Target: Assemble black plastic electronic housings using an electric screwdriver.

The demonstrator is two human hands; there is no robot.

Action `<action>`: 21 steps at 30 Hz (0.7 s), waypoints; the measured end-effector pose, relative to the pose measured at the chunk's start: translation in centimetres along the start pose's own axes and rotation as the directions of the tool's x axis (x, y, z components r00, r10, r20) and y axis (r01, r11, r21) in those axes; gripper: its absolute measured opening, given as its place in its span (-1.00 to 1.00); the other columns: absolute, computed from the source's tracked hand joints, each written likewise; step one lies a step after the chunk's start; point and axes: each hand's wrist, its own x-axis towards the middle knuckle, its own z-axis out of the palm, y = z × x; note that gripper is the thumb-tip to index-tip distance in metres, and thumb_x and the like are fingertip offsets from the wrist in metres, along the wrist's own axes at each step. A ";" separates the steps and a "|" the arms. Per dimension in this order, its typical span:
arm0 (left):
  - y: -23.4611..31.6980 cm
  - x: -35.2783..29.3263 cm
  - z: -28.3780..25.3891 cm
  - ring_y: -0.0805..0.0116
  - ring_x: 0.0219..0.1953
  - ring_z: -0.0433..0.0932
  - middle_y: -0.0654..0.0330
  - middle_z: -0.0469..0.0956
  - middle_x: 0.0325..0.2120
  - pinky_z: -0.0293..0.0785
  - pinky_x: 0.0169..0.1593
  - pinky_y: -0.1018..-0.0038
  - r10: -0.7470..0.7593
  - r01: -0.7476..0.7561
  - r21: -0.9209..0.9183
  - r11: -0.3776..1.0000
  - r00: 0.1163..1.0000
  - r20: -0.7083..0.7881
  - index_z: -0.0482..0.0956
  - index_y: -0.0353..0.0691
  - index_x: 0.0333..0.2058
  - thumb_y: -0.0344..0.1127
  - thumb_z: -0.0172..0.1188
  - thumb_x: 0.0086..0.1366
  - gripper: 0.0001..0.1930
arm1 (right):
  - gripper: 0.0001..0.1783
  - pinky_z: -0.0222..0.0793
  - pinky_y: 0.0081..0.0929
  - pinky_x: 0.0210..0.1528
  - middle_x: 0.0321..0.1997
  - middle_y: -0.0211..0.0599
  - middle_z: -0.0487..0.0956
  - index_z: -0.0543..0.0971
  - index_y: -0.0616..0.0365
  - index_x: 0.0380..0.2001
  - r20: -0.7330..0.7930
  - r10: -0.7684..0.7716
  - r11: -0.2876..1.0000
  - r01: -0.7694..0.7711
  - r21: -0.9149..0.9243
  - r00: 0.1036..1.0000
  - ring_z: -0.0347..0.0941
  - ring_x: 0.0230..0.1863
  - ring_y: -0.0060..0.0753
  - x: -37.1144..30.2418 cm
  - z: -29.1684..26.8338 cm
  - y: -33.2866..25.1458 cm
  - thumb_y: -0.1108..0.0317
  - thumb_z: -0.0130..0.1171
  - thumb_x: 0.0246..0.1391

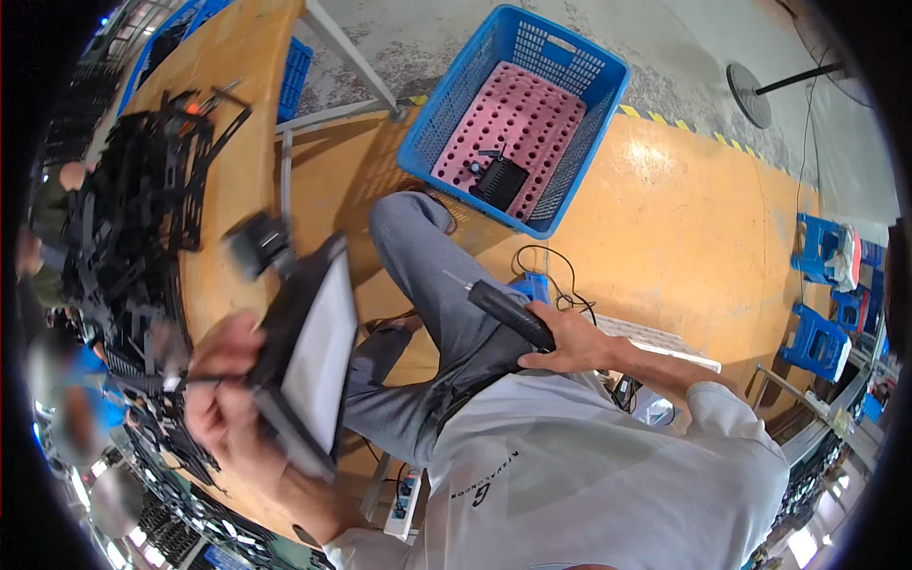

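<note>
My left hand, smeared by motion, grips a dark rectangular frame with a whitish flat face at the table's edge. A black block-shaped fitting sits at the frame's far end; whether it is joined on cannot be made out. In my right hand is a black electric screwdriver, its thin bit pointing up and left over my lap. The fingers wrap round the rear of its body, and the bit touches nothing.
A blue plastic basket stands ahead on the floor. Its pink perforated liner bears a black device. Many black brackets pile up on the wooden table at left. Blue stools stand at right; a black cable loops on the floor.
</note>
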 end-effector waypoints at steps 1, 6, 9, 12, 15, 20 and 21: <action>-1.6 2.1 3.2 -0.04 0.00 0.56 -0.17 0.62 -0.17 0.38 0.18 0.02 0.006 -0.004 -0.021 1.000 0.996 0.091 0.56 -0.48 -0.28 -0.28 0.15 0.40 -0.73 | -0.18 0.47 -0.11 -0.10 -0.29 0.14 0.60 0.33 0.27 0.17 -0.043 0.036 0.999 -0.034 0.041 0.998 0.59 -0.21 0.16 -0.2 -0.3 1.2 0.05 0.45 -0.03; -13.0 8.1 17.6 0.35 -0.03 0.59 0.00 0.66 -0.11 0.47 0.10 0.46 -0.219 0.286 -0.128 0.949 0.898 0.381 0.62 -0.48 -0.16 -0.57 0.13 0.36 -0.85 | -0.24 0.40 -0.21 -0.26 -0.46 -0.07 0.49 0.39 0.21 0.12 -0.186 0.145 0.973 -0.106 0.203 0.972 0.49 -0.39 -0.09 -1.4 -1.2 4.8 0.01 0.46 0.00; -24.2 8.0 25.2 0.42 -0.06 0.58 0.08 0.66 -0.09 0.46 0.07 0.51 -0.283 0.362 -0.086 0.928 0.837 0.468 0.64 -0.47 -0.16 -0.51 0.17 0.37 -0.84 | -0.25 0.39 -0.26 -0.32 -0.46 -0.10 0.48 0.39 0.23 0.10 -0.193 0.378 0.890 -0.298 0.344 0.906 0.43 -0.44 -0.20 -1.7 -1.5 6.5 0.05 0.50 -0.03; -31.1 7.7 32.5 0.51 -0.27 0.59 0.14 0.70 -0.27 0.50 -0.13 0.56 -0.335 0.346 0.055 0.937 0.839 0.429 0.69 -0.42 -0.19 -0.47 0.24 0.31 -0.84 | -0.27 0.41 -0.31 -0.30 -0.46 -0.13 0.49 0.40 0.23 0.08 -0.214 0.505 0.819 -0.386 0.425 0.836 0.40 -0.44 -0.26 -2.6 -1.2 7.4 0.07 0.50 -0.03; -37.6 6.3 37.7 0.02 -0.50 0.57 -0.04 0.61 -0.49 0.41 -0.36 0.22 -0.350 0.268 0.243 0.932 0.837 0.421 0.67 -0.35 -0.31 -0.34 0.27 0.23 -0.83 | -0.28 0.42 -0.35 -0.32 -0.49 -0.24 0.50 0.41 0.24 0.07 -0.307 0.523 0.825 -0.383 0.415 0.795 0.42 -0.45 -0.35 -3.9 0.2 8.3 0.10 0.51 -0.03; -44.3 2.6 42.4 -0.05 -0.30 0.67 -0.06 0.67 -0.36 0.54 -0.20 0.21 -0.381 0.306 0.232 0.923 0.814 0.439 0.70 -0.34 -0.32 -0.35 0.30 0.18 -0.84 | -0.32 0.38 -0.50 -0.51 -0.60 -0.45 0.48 0.44 0.27 0.02 -0.228 0.747 0.574 -0.433 0.695 0.624 0.47 -0.57 -0.57 -3.9 0.0 5.8 0.18 0.55 -0.08; -45.0 1.9 43.3 -0.06 -0.30 0.67 -0.06 0.67 -0.35 0.54 -0.19 0.18 -0.398 0.304 0.274 0.913 0.811 0.429 0.70 -0.32 -0.33 -0.35 0.30 0.18 -0.84 | -0.36 0.35 -0.52 -0.54 -0.59 -0.46 0.46 0.45 0.28 -0.02 -0.234 0.760 0.550 -0.409 0.728 0.606 0.44 -0.59 -0.59 -4.1 1.2 6.6 0.20 0.55 -0.07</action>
